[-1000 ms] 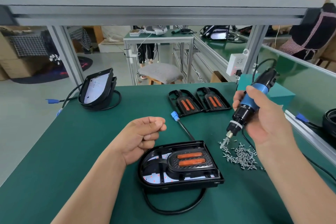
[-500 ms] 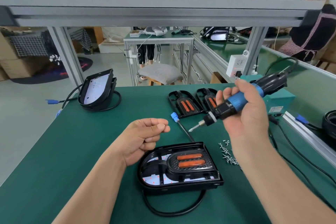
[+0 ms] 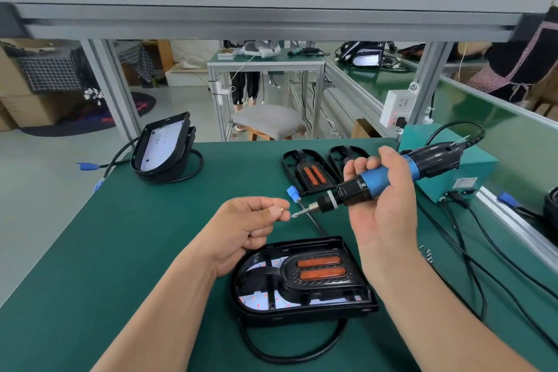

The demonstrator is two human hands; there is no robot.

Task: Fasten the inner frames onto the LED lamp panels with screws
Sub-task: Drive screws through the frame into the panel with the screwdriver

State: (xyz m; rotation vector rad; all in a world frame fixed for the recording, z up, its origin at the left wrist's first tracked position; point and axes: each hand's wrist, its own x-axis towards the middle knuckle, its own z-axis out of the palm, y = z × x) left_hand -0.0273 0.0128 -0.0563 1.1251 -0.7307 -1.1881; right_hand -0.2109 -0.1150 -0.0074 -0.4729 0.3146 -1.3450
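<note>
A black LED lamp panel (image 3: pixel 259 290) lies on the green table near me, and a black inner frame (image 3: pixel 320 278) with two orange strips sits in it. My right hand (image 3: pixel 383 208) grips a blue and black electric screwdriver (image 3: pixel 389 175), held almost level with its bit pointing left. My left hand (image 3: pixel 247 226) is raised above the panel's left side and pinches a small screw (image 3: pixel 281 208) just in front of the bit tip. A few loose screws (image 3: pixel 425 254) show past my right forearm, which hides the others.
Two spare inner frames (image 3: pixel 311 172) lie at the back of the table behind the screwdriver. A stack of lamp panels (image 3: pixel 163 151) stands at the back left. A teal power box (image 3: pixel 471 172) and black cables (image 3: pixel 465 251) run along the right edge.
My right hand lifted the screwdriver from the screw pile and turned it level, bit pointing left. My left hand rose slightly and now pinches a screw at the bit tip.
</note>
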